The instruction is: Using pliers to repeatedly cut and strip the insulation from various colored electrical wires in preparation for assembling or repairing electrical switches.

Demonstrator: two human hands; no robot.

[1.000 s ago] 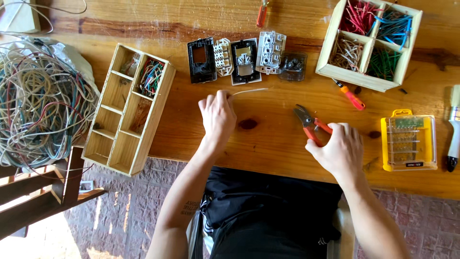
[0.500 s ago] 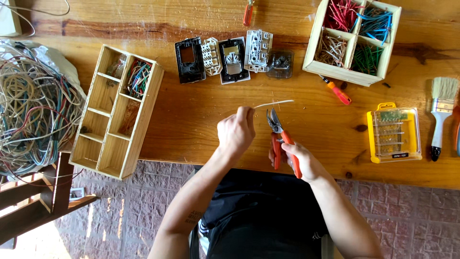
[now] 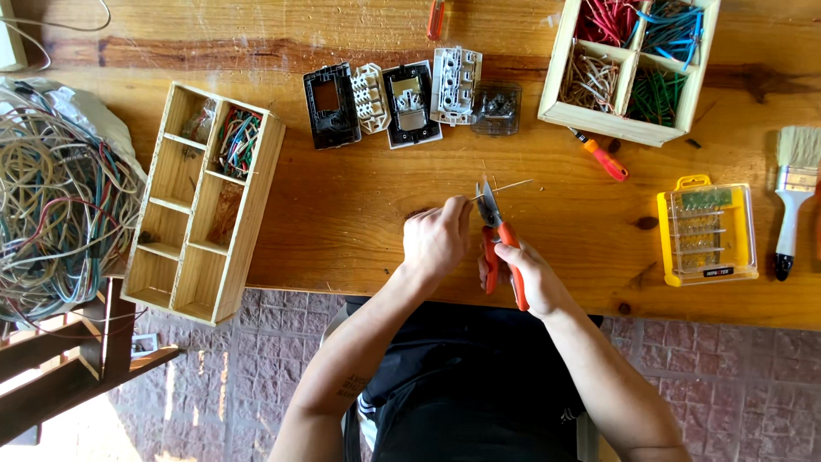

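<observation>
while your left hand (image 3: pixel 438 239) pinches the thin pale wire (image 3: pixel 506 186), your right hand (image 3: pixel 523 275) closes orange-handled pliers (image 3: pixel 496 233) on it; squeeze steadily next, i'd judge.

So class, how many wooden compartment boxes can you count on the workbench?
2. The long pale wooden divided tray lies at the left beside the wire tangle; the square four-compartment wooden box of sorted coloured wires sits at the top right. Others may lie outside the view.

A tangled heap of cables (image 3: pixel 51 205) lies beside a long wooden divider tray (image 3: pixel 205 201), with dismantled wall switches (image 3: pixel 402 104), a wire-filled square box (image 3: pixel 630 64), a yellow bit case (image 3: pixel 707 231) and a paintbrush (image 3: pixel 795 192) spread across the wooden workbench (image 3: pixel 359 205).
</observation>
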